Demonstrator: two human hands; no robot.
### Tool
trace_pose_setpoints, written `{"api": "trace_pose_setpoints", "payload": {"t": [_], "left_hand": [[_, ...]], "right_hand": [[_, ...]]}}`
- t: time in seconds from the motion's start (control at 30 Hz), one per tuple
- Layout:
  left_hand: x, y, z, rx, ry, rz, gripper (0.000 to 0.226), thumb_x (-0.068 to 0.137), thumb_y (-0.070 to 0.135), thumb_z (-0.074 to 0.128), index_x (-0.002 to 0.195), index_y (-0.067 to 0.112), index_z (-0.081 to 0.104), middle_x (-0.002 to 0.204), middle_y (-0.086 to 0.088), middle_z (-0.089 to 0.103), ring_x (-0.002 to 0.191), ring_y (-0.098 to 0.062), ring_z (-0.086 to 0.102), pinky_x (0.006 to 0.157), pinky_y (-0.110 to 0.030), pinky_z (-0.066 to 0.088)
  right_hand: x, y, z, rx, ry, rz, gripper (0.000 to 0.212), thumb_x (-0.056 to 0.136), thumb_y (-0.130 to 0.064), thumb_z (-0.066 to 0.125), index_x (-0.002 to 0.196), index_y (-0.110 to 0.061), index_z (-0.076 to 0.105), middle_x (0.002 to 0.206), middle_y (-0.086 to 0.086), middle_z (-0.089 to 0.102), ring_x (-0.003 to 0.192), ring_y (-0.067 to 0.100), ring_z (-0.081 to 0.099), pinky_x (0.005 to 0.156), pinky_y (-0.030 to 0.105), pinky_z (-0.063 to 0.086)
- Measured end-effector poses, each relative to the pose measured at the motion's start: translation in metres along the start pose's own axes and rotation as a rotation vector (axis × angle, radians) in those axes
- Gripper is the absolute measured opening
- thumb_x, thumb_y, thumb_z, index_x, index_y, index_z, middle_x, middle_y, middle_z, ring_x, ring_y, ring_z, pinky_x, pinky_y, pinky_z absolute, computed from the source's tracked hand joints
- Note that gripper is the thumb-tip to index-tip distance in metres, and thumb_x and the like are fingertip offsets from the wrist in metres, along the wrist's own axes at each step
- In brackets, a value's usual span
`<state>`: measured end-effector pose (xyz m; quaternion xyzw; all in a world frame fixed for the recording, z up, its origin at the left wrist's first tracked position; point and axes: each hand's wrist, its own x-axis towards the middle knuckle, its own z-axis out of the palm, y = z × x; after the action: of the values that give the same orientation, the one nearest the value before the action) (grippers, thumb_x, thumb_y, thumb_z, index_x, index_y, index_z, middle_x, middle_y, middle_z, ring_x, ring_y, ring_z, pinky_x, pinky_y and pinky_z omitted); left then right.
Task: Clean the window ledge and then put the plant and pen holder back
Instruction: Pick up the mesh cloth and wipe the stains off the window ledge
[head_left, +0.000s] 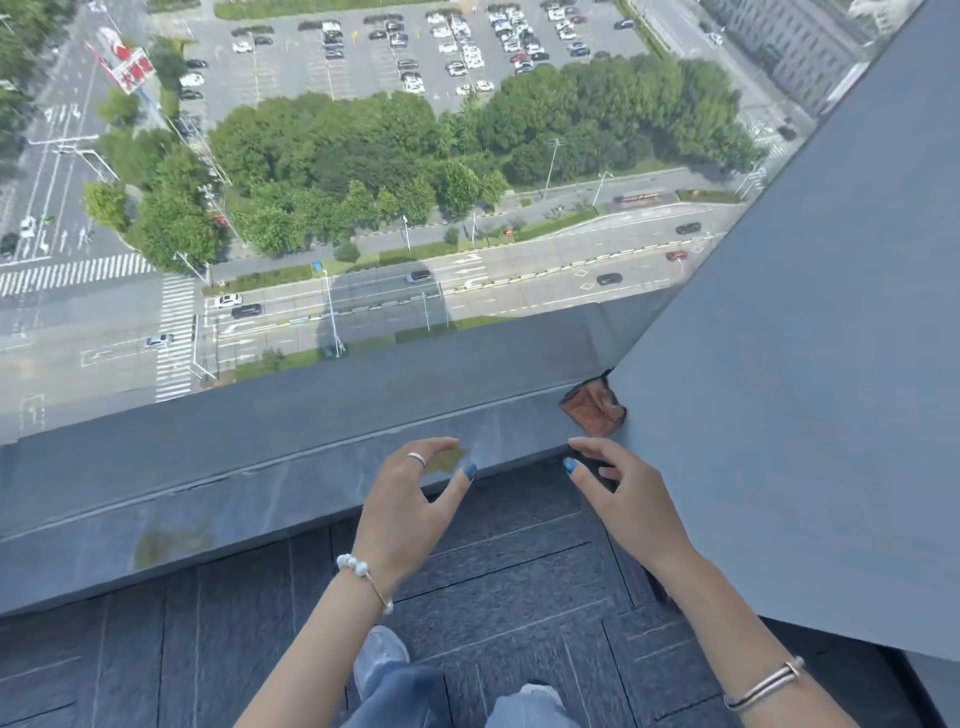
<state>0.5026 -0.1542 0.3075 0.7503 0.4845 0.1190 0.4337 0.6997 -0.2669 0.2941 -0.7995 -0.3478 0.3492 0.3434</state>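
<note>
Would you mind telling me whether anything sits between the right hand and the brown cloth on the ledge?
Nothing visible does. The brown cloth lies in the ledge corner just beyond the right hand, whose fingers are open and empty.

The ledge (260, 493) is set below the window (363, 182), with the floor (519, 597) before it. A cloth (595, 408) is placed on its right end, against the wall (805, 364). Both hands (410, 493) (623, 499) are held before it.

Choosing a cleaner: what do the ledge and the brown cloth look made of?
Ledge: probably polished stone or a glossy coated panel, dark grey, reflecting trees. Brown cloth: soft, rumpled fabric, perhaps microfibre; matte, creased, lying in the ledge's corner.
</note>
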Motion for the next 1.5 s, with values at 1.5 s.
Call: {"api": "trace_pose_setpoints", "payload": {"t": [1.5], "left_hand": [[0.091,-0.218,0.039,0.241,0.204,-0.104,0.034,0.092,0.043,0.049,0.116,0.022,0.060,0.106,0.008,0.055,0.098,-0.008,0.049,0.084,-0.027,0.037]], "right_hand": [[0.236,0.257,0.163,-0.537,0.367,-0.126,0.025,0.094,-0.015,0.041,0.104,-0.005,0.061,0.085,0.016,0.061,0.096,0.032,0.050,0.061,0.034,0.035]]}}
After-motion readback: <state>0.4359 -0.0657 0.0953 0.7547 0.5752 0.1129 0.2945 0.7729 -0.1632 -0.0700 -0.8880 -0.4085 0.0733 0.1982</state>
